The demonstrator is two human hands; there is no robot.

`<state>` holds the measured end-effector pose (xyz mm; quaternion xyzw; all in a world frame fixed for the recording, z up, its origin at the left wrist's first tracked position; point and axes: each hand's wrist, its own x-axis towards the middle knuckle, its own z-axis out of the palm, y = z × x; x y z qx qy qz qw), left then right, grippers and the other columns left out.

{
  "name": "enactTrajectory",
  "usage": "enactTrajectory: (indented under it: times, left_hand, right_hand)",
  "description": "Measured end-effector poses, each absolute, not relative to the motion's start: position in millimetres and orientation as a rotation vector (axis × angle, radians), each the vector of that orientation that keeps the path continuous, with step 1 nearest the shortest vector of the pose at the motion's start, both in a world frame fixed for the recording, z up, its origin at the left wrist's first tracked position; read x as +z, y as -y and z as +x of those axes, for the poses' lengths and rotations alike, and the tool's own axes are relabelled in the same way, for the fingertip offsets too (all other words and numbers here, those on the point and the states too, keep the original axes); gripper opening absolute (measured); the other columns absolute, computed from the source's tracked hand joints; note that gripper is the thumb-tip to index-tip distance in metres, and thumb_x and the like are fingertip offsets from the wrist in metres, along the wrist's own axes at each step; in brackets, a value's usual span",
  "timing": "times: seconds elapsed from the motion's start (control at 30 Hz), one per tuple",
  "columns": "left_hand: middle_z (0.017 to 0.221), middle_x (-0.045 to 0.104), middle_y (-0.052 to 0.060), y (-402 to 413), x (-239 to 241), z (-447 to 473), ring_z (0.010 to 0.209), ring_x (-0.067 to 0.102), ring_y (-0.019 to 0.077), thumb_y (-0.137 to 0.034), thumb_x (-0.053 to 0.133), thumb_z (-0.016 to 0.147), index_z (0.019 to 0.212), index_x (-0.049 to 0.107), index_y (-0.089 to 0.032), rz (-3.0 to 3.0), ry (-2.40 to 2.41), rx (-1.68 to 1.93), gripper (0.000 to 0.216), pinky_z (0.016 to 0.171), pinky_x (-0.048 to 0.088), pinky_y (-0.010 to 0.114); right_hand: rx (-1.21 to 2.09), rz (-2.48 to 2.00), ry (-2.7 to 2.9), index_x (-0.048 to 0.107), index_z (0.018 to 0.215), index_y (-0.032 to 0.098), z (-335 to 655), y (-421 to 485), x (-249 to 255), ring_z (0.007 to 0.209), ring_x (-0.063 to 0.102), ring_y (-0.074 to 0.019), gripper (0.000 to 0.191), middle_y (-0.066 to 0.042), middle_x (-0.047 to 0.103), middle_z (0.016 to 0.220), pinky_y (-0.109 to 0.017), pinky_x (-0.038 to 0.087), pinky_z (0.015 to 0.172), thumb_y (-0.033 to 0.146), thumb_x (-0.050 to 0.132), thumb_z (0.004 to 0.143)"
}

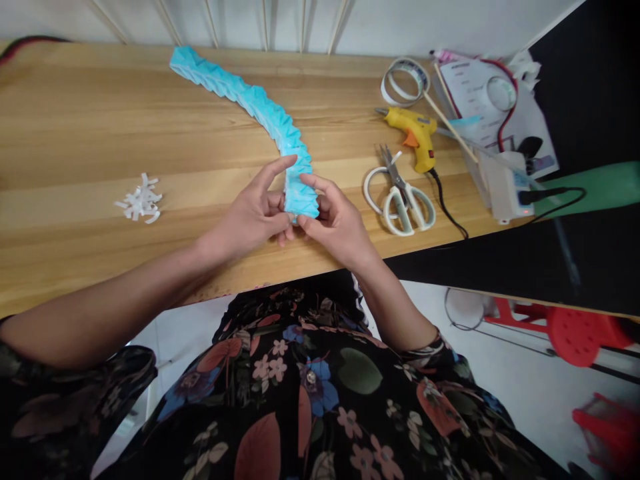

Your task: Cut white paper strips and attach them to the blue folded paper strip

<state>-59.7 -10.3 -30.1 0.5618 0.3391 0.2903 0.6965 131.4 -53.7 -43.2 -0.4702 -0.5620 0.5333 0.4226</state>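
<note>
Over at nine o'clock from the hands, a little heap of white paper scraps (139, 205) lies on the wooden tabletop (75, 133). Next, the pleated blue paper strip (250, 100) snakes from eleven o'clock at the far edge down to the middle. Its near end is pinched by the left hand (255, 217), thumb and lower fingers closed on it and forefinger lifted over the top. The right hand (335, 223) meets it, fingertips clamped on the same end. At three o'clock lie white-handled scissors (400, 200), with a yellow glue gun (417, 130) just beyond them and a tape roll (405, 81) at one o'clock. Farther right is a printed sheet (473, 87), its lines too small to read, and a white power strip (503, 190)
</note>
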Motion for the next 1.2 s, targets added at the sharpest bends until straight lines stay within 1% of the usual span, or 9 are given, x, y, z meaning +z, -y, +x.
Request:
enactTrajectory:
  times: [0.2, 0.33, 0.5, 0.7, 0.77, 0.87, 0.93, 1.03, 1.2]
  left_hand:
    - [0.071, 0.068, -0.007, 13, -28, -57, 0.055, 0.064, 0.0138, -0.022, 0.086, 0.079, 0.157, 0.036, -0.032, 1.219, -0.786, 0.681, 0.093, 0.052, 0.05, 0.025]
    - [0.072, 0.069, -0.006, 11, -28, -59, 0.054, 0.066, 0.0148, -0.021, 0.087, 0.076, 0.158, 0.036, -0.032, 1.207, -0.792, 0.679, 0.097, 0.051, 0.048, 0.025]
    - [0.071, 0.068, -0.007, 9, -27, -60, 0.055, 0.066, 0.0149, -0.021, 0.087, 0.077, 0.163, 0.029, -0.032, 1.199, -0.776, 0.663, 0.104, 0.052, 0.047, 0.024]
    - [0.074, 0.071, -0.006, 10, -23, -61, 0.059, 0.067, 0.0138, -0.019, 0.083, 0.085, 0.165, 0.022, -0.027, 1.19, -0.788, 0.655, 0.101, 0.054, 0.048, 0.023]
    - [0.074, 0.072, -0.005, 9, -23, -61, 0.058, 0.066, 0.0145, -0.02, 0.086, 0.083, 0.165, 0.022, -0.026, 1.185, -0.768, 0.655, 0.104, 0.052, 0.048, 0.024]
    - [0.071, 0.071, -0.006, 8, -24, -61, 0.056, 0.065, 0.0146, -0.018, 0.087, 0.081, 0.164, 0.022, -0.025, 1.187, -0.743, 0.651, 0.106, 0.051, 0.049, 0.025]
    - [0.07, 0.071, -0.007, 8, -23, -60, 0.055, 0.065, 0.0141, -0.018, 0.086, 0.081, 0.163, 0.022, -0.024, 1.198, -0.742, 0.651, 0.104, 0.051, 0.05, 0.025]
    - [0.071, 0.07, -0.007, 10, -24, -59, 0.056, 0.066, 0.0149, -0.02, 0.086, 0.079, 0.163, 0.024, -0.024, 1.217, -0.735, 0.657, 0.105, 0.053, 0.053, 0.027]
    - [0.07, 0.068, -0.007, 13, -28, -56, 0.054, 0.065, 0.0136, -0.019, 0.086, 0.078, 0.157, 0.038, -0.029, 1.254, -0.747, 0.681, 0.094, 0.051, 0.049, 0.025]
  right_hand:
    - [1.303, -1.205, 1.364, 0.05, 0.149, 0.026, 129, 54, -45, 0.079, 0.065, -0.0137, 0.067, 0.002, 0.066, 0.091, -0.032, 0.061, 0.075, 0.038, 0.077, 0.089]
    - [1.348, -1.217, 1.353, 0.052, 0.15, 0.028, 133, 55, -40, 0.073, 0.061, -0.0126, 0.067, 0.004, 0.06, 0.083, -0.03, 0.061, 0.069, 0.04, 0.078, 0.09]
    - [1.371, -1.204, 1.353, 0.048, 0.155, 0.028, 135, 54, -41, 0.075, 0.06, -0.0133, 0.075, 0.004, 0.058, 0.083, -0.029, 0.061, 0.066, 0.043, 0.08, 0.089]
    - [1.426, -1.135, 1.361, 0.045, 0.158, 0.028, 141, 51, -42, 0.077, 0.062, -0.0138, 0.08, 0.003, 0.061, 0.084, -0.029, 0.061, 0.069, 0.042, 0.081, 0.088]
    - [1.444, -1.109, 1.372, 0.046, 0.157, 0.027, 144, 51, -40, 0.08, 0.063, -0.0142, 0.077, 0.002, 0.064, 0.088, -0.03, 0.062, 0.072, 0.041, 0.08, 0.089]
    - [1.439, -1.097, 1.398, 0.05, 0.154, 0.026, 145, 52, -37, 0.09, 0.067, -0.0162, 0.071, -0.003, 0.069, 0.102, -0.033, 0.062, 0.078, 0.041, 0.079, 0.09]
    - [1.403, -1.118, 1.408, 0.051, 0.152, 0.027, 142, 53, -38, 0.092, 0.068, -0.0167, 0.07, -0.004, 0.07, 0.108, -0.033, 0.062, 0.078, 0.041, 0.079, 0.09]
    - [1.347, -1.138, 1.402, 0.05, 0.152, 0.028, 136, 54, -42, 0.085, 0.068, -0.015, 0.07, -0.002, 0.07, 0.102, -0.031, 0.061, 0.075, 0.041, 0.079, 0.09]
    - [1.298, -1.168, 1.413, 0.049, 0.153, 0.028, 132, 54, -47, 0.084, 0.066, -0.0152, 0.071, -0.002, 0.069, 0.101, -0.031, 0.06, 0.075, 0.04, 0.079, 0.089]
